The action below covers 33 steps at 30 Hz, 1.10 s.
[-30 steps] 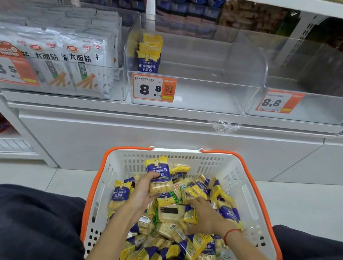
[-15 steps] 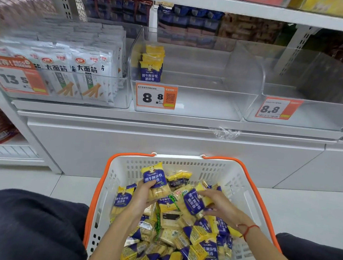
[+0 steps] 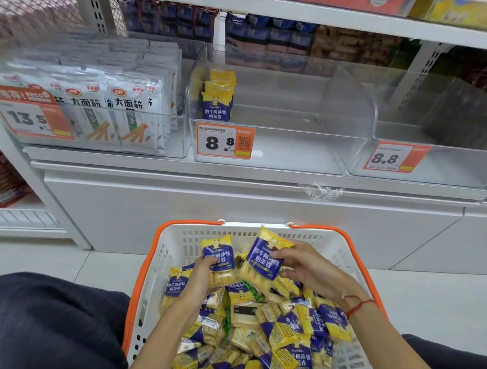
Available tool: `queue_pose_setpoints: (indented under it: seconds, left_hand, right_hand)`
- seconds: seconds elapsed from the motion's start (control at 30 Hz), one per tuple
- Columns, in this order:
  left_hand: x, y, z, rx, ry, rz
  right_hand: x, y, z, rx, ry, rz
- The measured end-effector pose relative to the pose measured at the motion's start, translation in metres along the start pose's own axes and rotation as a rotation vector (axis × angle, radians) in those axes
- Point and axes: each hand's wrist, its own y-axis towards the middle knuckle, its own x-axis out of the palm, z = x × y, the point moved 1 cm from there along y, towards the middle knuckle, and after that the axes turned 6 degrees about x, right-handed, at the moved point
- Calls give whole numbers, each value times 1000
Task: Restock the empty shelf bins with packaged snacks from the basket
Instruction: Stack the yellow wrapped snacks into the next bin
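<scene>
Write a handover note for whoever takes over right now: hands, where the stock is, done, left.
Left hand: grips one yellow-and-blue snack pack, held over the basket.
Right hand: grips a second pack, also held above the pile.
Stock: basket on the floor in front, heaped with the same packs.
Done: a short row of these packs stands at the left side of the middle bin, behind its 8.8 tag.
Left: most of the middle bin is bare, and the right bin looks empty. Shelve both held packs, then keep pulling from the basket.
</scene>
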Motion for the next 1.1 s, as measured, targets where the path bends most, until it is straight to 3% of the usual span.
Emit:
queue_pose_setpoints:
  seconds: [0.2, 0.43, 0.67, 0.87, 1.1]
  left_hand:
    - [12, -3, -2, 4, 61, -83]
    - [27, -8, 13, 33, -66, -151]
    - [31, -29, 47, 156, -43, -166]
    - [29, -43, 117, 398, 64, -178]
    - [25, -46, 227, 637, 325, -275]
  right_hand:
    - [24, 6, -10, -6, -202, 184]
    - [42, 18, -3, -150, -219, 399]
    - [55, 10, -34, -300, -320, 482]
    - [74, -8, -97, -314, -552, 226]
    - [83, -16, -191, -500, -633, 168]
